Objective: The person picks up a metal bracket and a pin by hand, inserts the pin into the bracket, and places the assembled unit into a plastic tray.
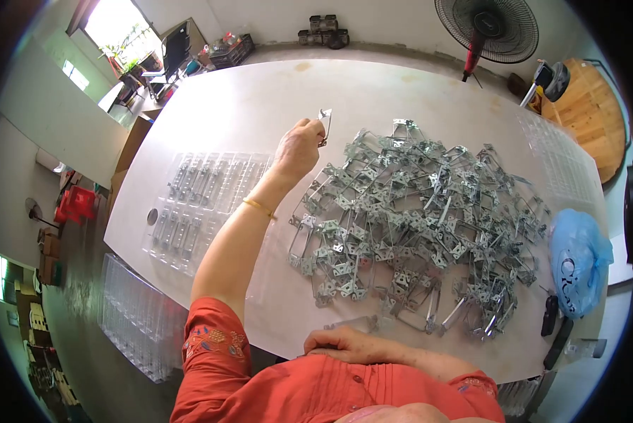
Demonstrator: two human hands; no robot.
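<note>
My left hand (299,149) is stretched out over the far middle of the table, its fingers closed on a thin metal bracket (326,123) held upright. To its right lies a large tangled heap of similar metal brackets (408,211). Left of my forearm is a clear plastic tray (221,190) with rows of brackets in its slots. My right hand (355,345) rests at the near table edge, close to my body, with its fingers curled in; whatever they may hold is hidden. A small grey piece (362,324) lies just beyond it.
Clear trays (136,317) stand beside the table's left edge, and another clear tray (560,158) lies at the far right. A blue plastic bag (577,261) sits on the right side, near a black object (550,315). A fan (487,28) stands beyond the white table (260,88).
</note>
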